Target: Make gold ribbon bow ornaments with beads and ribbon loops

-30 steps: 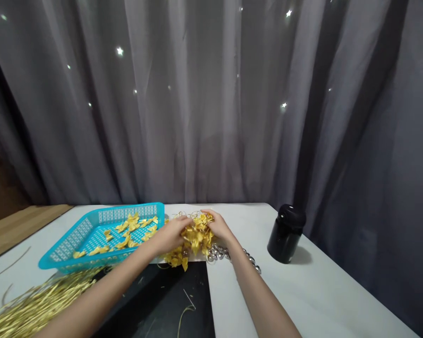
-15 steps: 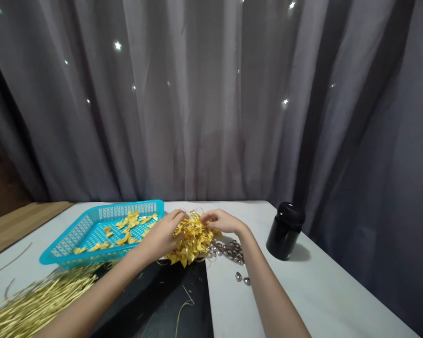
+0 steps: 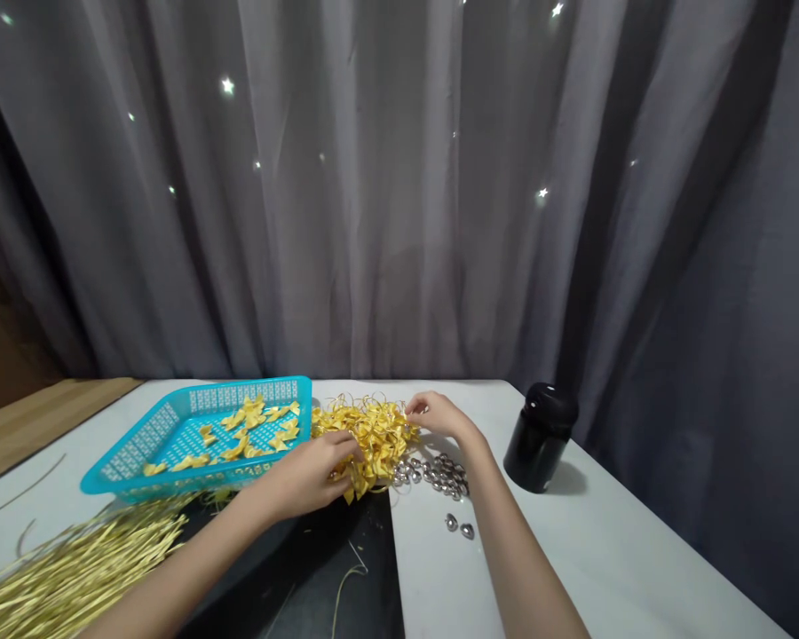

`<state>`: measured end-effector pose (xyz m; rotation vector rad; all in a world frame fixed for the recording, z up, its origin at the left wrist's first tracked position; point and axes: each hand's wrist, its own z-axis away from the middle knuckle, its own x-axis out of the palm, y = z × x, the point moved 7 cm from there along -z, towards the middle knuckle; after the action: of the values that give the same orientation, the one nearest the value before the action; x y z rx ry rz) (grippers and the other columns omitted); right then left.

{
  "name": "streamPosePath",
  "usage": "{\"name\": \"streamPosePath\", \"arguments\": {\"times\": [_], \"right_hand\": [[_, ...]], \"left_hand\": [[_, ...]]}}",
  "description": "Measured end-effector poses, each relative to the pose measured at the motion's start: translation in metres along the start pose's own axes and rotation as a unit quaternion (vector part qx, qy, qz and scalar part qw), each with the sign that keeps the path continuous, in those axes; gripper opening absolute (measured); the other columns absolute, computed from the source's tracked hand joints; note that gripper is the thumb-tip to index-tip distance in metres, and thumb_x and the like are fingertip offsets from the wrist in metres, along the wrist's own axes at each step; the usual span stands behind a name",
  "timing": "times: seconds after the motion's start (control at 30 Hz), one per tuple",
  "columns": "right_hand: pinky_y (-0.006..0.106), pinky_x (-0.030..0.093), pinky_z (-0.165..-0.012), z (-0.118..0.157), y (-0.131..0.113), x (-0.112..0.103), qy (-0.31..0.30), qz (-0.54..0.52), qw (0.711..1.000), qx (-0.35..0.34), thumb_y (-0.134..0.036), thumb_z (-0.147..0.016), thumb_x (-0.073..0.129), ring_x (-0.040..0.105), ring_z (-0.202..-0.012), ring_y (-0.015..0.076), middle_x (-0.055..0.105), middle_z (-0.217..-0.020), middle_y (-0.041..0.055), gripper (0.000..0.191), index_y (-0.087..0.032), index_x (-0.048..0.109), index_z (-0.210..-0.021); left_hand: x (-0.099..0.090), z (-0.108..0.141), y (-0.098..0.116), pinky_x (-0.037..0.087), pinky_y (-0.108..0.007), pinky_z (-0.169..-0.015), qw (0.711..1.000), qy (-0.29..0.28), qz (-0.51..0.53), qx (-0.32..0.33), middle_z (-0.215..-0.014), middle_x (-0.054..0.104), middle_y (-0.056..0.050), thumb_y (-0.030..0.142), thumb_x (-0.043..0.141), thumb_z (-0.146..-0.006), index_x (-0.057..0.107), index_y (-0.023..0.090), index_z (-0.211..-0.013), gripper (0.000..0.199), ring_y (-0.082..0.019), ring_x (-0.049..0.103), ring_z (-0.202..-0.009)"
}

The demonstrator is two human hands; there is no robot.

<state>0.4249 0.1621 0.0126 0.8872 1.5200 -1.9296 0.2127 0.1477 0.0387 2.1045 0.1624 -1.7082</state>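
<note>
Below the frame's centre, the yellow bow heap (image 3: 376,430) runs longer left to right, with your curled left hand (image 3: 312,477) against its lower edge and bent-fingered right hand (image 3: 436,414) at its right end, any grip unclear.

A big gray curtain (image 3: 386,222) with folds hangs behind a white table (image 3: 613,541). Small bright stars (image 3: 227,86) shine on it. Light brown wood (image 3: 33,422) shows at the left.
</note>
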Motion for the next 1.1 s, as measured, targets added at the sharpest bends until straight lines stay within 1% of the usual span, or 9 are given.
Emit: {"name": "streamPosePath", "arguments": {"times": [0.23,0.37,0.47,0.57,0.67,0.8,0.9,1.0,1.1], "right_hand": [[0.04,0.054,-0.081,0.005,0.024,0.014,-0.086,0.02,0.993,0.074,-0.031,-0.093,0.059,0.062,-0.098,0.0222,0.06,-0.119,0.0079,0.029,-0.016,0.058,-0.118],[0.04,0.055,-0.081,0.012,0.027,0.013,-0.109,0.024,0.99,0.086,-0.03,-0.093,0.058,0.063,-0.097,0.0217,0.06,-0.118,0.0077,0.028,-0.016,0.058,-0.117],[0.039,0.054,-0.081,0.012,0.022,0.001,-0.069,0.029,0.994,0.074,-0.03,-0.093,0.058,0.062,-0.097,0.0214,0.06,-0.119,0.0074,0.026,-0.017,0.06,-0.115],[0.039,0.053,-0.084,0.008,0.009,-0.01,0.015,0.028,0.999,0.041,-0.031,-0.094,0.057,0.061,-0.1,0.0215,0.059,-0.121,0.0076,0.024,-0.019,0.06,-0.115],[0.042,0.052,-0.086,0.002,-0.011,-0.007,0.079,0.022,0.997,-0.007,-0.031,-0.094,0.056,0.061,-0.102,0.0216,0.058,-0.122,0.0084,0.025,-0.019,0.059,-0.117],[0.043,0.053,-0.086,-0.004,-0.032,0.019,0.087,0.013,0.994,-0.064,-0.03,-0.093,0.058,0.061,-0.102,0.0223,0.059,-0.121,0.0088,0.029,-0.017,0.057,-0.119],[0.042,0.053,-0.085,-0.008,-0.035,0.032,0.088,0.003,0.993,-0.08,-0.031,-0.093,0.058,0.062,-0.101,0.0221,0.059,-0.12,0.0085,0.028,-0.017,0.058,-0.118],[0.041,0.054,-0.083,-0.012,-0.033,0.031,0.107,-0.016,0.991,-0.082,-0.031,-0.093,0.058,0.062,-0.098,0.0219,0.06,-0.118,0.0081,0.028,-0.016,0.058,-0.117],[0.041,0.054,-0.082,-0.016,-0.03,0.02,0.143,-0.042,0.985,-0.083,-0.031,-0.093,0.059,0.062,-0.098,0.022,0.06,-0.118,0.0081,0.029,-0.016,0.058,-0.117]], "left_hand": [[0.019,-0.01,-0.008,0.05,-0.035,-0.088,1.0,-0.019,-0.021,-0.004,-0.112,0.063,-0.009,0.021,0.058,-0.079,0.06,0.021,-0.104,0.025,-0.028,0.062,-0.103],[0.016,-0.013,-0.011,0.043,-0.046,-0.101,0.999,0.011,-0.037,-0.025,-0.135,0.051,-0.019,0.016,0.06,-0.076,0.057,0.015,-0.115,0.038,-0.036,0.049,-0.125],[0.003,-0.015,-0.012,0.039,-0.047,-0.105,0.998,0.045,-0.038,-0.038,-0.143,0.043,-0.019,0.013,0.059,-0.076,0.057,0.016,-0.112,0.036,-0.036,0.043,-0.13],[-0.017,-0.015,-0.014,0.041,-0.048,-0.103,0.995,0.083,-0.033,-0.053,-0.141,0.046,-0.016,0.015,0.058,-0.079,0.06,0.019,-0.1,0.021,-0.034,0.047,-0.127],[-0.041,-0.014,-0.016,0.043,-0.049,-0.098,0.989,0.122,-0.027,-0.075,-0.131,0.054,-0.016,0.016,0.052,-0.083,0.059,0.018,-0.098,0.016,-0.033,0.052,-0.12],[-0.067,-0.009,-0.015,0.048,-0.043,-0.089,0.981,0.168,-0.011,-0.1,-0.116,0.061,-0.011,0.023,0.047,-0.088,0.058,0.019,-0.1,0.017,-0.029,0.06,-0.106],[-0.078,-0.005,-0.012,0.05,-0.036,-0.081,0.975,0.193,0.006,-0.108,-0.105,0.065,-0.007,0.026,0.046,-0.089,0.059,0.021,-0.097,0.016,-0.025,0.064,-0.095],[-0.084,-0.001,-0.01,0.05,-0.031,-0.073,0.972,0.204,0.023,-0.111,-0.097,0.067,-0.005,0.028,0.046,-0.09,0.06,0.021,-0.093,0.016,-0.022,0.065,-0.09],[-0.087,0.001,-0.011,0.05,-0.028,-0.067,0.97,0.211,0.036,-0.118,-0.094,0.068,-0.004,0.03,0.046,-0.09,0.06,0.021,-0.091,0.016,-0.021,0.066,-0.087]]}}
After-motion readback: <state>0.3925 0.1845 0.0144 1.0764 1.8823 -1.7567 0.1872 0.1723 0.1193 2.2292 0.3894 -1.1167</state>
